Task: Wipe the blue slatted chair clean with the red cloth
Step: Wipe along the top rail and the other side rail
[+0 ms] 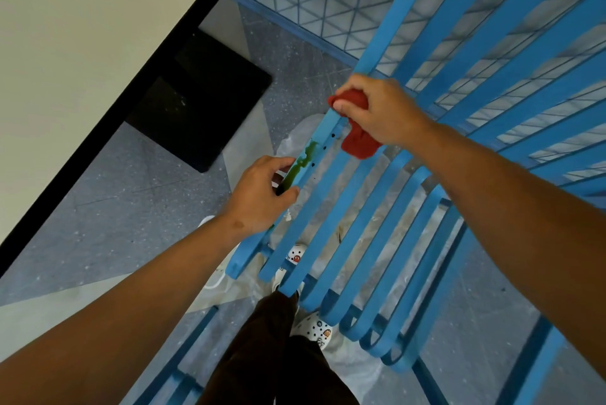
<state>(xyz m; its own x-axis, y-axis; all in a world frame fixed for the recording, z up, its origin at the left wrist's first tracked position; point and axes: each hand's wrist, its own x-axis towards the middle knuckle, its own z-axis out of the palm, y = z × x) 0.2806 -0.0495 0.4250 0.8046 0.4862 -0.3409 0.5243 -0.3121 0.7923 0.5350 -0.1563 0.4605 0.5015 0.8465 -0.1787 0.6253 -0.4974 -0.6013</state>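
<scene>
Two hands, right clutching red cloth, left gripping stained blue slatted chair, speckled grey floor

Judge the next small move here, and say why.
Probably slide the right hand, which grips the red cloth, down the outer slat onto the green smear. The smear is unwiped, just below the cloth, and the left hand steadies that slat.

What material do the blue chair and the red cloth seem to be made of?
Blue chair: probably painted wood or metal; the flat slats have an even matte blue coat, and I cannot tell which lies beneath. Red cloth: soft woven fabric; it bunches and hangs limp from the right hand.
</scene>
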